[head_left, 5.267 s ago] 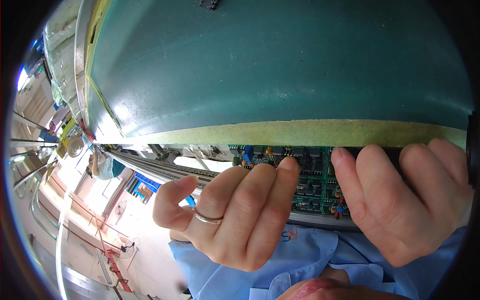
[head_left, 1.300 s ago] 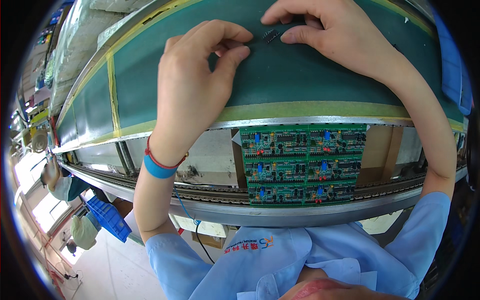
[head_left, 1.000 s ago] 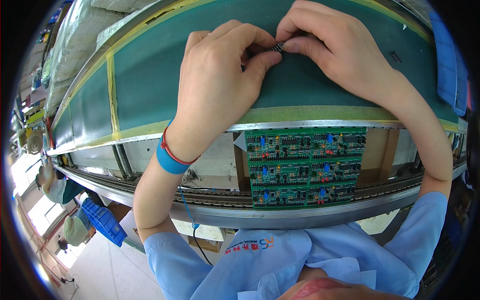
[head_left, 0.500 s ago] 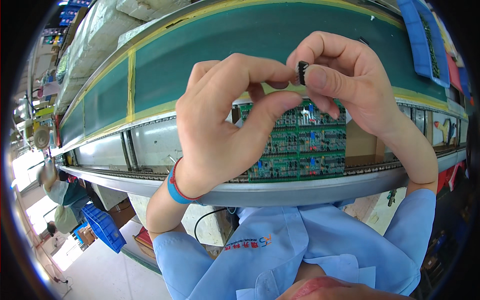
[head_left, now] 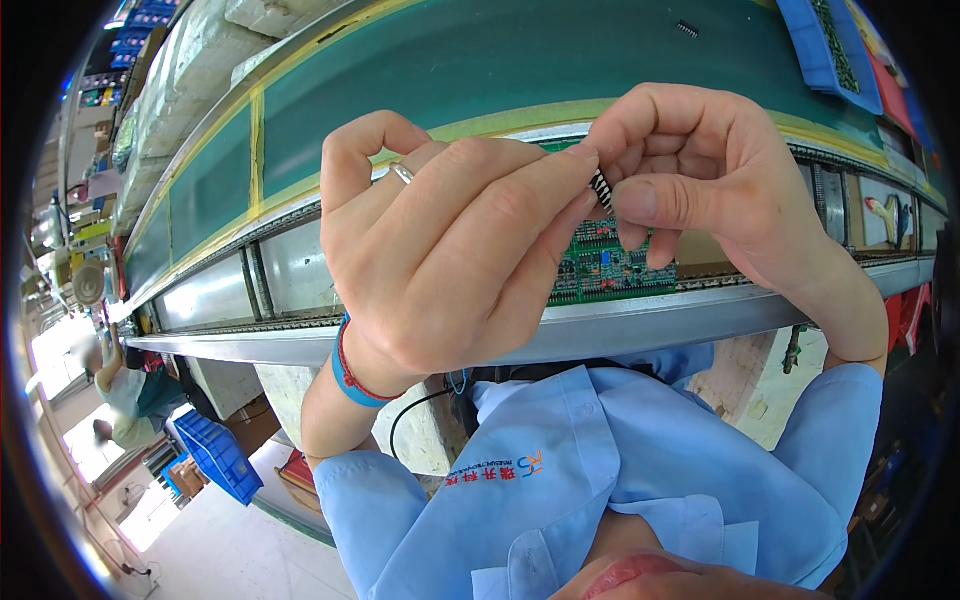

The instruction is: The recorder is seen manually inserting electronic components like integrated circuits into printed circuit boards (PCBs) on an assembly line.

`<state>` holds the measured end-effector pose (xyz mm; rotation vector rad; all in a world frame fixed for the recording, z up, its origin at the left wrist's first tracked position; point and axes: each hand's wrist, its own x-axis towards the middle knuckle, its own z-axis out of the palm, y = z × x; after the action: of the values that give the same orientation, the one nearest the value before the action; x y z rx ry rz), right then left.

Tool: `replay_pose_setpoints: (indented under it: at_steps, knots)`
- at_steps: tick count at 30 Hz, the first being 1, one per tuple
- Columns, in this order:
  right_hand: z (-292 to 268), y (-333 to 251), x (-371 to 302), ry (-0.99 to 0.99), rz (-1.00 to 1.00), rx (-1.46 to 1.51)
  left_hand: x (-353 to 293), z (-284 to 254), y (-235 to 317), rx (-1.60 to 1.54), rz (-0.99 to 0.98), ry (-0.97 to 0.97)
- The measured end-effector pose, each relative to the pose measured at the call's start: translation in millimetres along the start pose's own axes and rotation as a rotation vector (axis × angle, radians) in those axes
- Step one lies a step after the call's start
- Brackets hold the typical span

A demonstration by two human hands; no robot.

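A small black chip (head_left: pixel 602 190) with rows of metal pins is held up in front of me between both hands. My right hand (head_left: pixel 715 185) grips it from the right, with thumb and bent index finger. From the left, the thumb and fingertips of my left hand (head_left: pixel 455 240) are closed at its other side; this hand wears a ring and a blue wristband. Below the hands lies a panel of green circuit boards (head_left: pixel 615 275) set with blue and red parts, largely covered by my left hand.
A rail track (head_left: pixel 290 325) runs along the near edge under the boards. Beyond it stretches a green belt (head_left: pixel 480 70) with another black chip (head_left: pixel 688 29) lying on it. At the far right sits a blue bin (head_left: pixel 838 50) of green parts. Another person (head_left: pixel 135 390) is at the far left.
My left hand has moved in to the right, its fingertips closing at the chip. The chip now shows its pins more plainly. The boards sit higher and farther left in view.
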<state>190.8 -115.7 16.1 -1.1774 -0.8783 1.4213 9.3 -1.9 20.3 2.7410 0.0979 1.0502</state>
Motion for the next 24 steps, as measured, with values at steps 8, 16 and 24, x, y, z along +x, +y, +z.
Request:
replay_pose_setpoints:
  at_steps: [8, 16, 24]
  knots:
    - [-5.4, 0.3, 1.2, -0.009, 0.119, -0.061, -3.9, -0.3, 1.6, 0.13, 0.018, -0.051]
    - [-0.5, 1.1, 4.0, 0.018, 0.148, -0.022, -4.6, -2.2, 10.8, 0.329, 0.026, -0.095]
    - [-3.1, -1.6, 3.8, -0.033, 0.172, -0.006, -1.6, -7.9, 11.1, 0.21, -0.027, -0.138]
